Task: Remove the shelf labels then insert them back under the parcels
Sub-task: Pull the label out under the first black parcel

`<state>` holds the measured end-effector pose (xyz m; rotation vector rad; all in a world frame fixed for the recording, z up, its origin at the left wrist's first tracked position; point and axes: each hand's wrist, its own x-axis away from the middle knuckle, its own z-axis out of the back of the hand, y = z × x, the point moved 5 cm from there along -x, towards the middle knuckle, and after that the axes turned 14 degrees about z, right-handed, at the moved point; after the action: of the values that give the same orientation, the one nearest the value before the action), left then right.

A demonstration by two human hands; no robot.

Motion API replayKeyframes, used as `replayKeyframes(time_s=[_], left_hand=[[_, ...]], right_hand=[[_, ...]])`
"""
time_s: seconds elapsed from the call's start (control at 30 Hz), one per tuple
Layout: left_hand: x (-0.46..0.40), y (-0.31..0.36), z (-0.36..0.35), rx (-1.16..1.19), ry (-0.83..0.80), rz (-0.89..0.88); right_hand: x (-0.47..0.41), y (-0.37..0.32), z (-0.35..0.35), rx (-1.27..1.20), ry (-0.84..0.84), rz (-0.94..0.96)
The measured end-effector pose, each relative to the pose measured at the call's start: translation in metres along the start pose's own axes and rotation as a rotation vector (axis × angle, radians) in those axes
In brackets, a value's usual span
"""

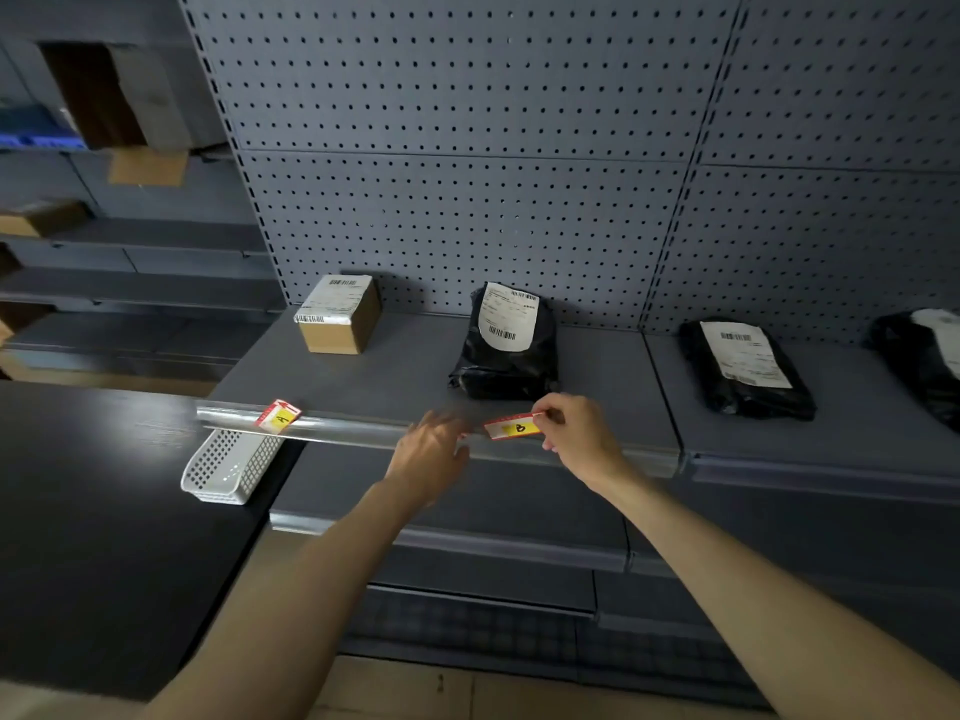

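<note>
Red-and-yellow label B [514,426] sits at the shelf's front rail [363,431], below the black parcel [506,345]; your right hand [576,433] pinches its right end. Your left hand [431,454] is blurred beside its left end, grip unclear. Label A [278,416] rests tilted on the rail, below the cardboard box [340,314].

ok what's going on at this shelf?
A person is working the labels on the shelf's front rail. The right hand pinches label B at the rail, below the black parcel; the left hand is blurred beside it. Label A sits crooked in the rail below the box. A white basket sits lower left.
</note>
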<state>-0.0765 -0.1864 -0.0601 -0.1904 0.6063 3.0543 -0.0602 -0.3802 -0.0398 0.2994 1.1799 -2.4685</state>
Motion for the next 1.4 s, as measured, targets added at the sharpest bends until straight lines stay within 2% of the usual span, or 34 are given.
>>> replayKeyframes(time_s=[0.2, 0.47, 0.63, 0.77, 0.87, 0.97, 1.13, 1.4], left_hand=[[0.008, 0.0, -0.004, -0.022, 0.064, -0.084], [0.011, -0.005, -0.006, -0.022, 0.043, -0.089], [0.005, -0.001, -0.007, -0.077, -0.036, -0.071], [0.01, 0.01, -0.002, -0.021, 0.039, -0.1], [0.018, 0.029, -0.003, 0.063, 0.046, -0.128], [0.025, 0.057, -0.014, 0.102, -0.034, -0.138], [0.033, 0.123, -0.037, 0.122, -0.073, -0.207], [0.051, 0.228, -0.112, 0.091, -0.204, -0.15]], right_hand=[[-0.006, -0.013, -0.007, 0.061, 0.009, 0.071], [-0.013, -0.016, -0.029, 0.21, -0.163, 0.086], [-0.012, -0.017, -0.029, 0.286, -0.183, 0.062], [0.003, -0.023, -0.01, 0.33, -0.103, 0.097], [0.026, -0.019, 0.013, 0.413, -0.038, 0.15], [0.053, 0.003, 0.04, 0.429, -0.034, 0.115], [0.094, 0.042, 0.098, 0.477, -0.007, 0.049], [0.153, 0.13, 0.161, 0.457, -0.074, -0.095]])
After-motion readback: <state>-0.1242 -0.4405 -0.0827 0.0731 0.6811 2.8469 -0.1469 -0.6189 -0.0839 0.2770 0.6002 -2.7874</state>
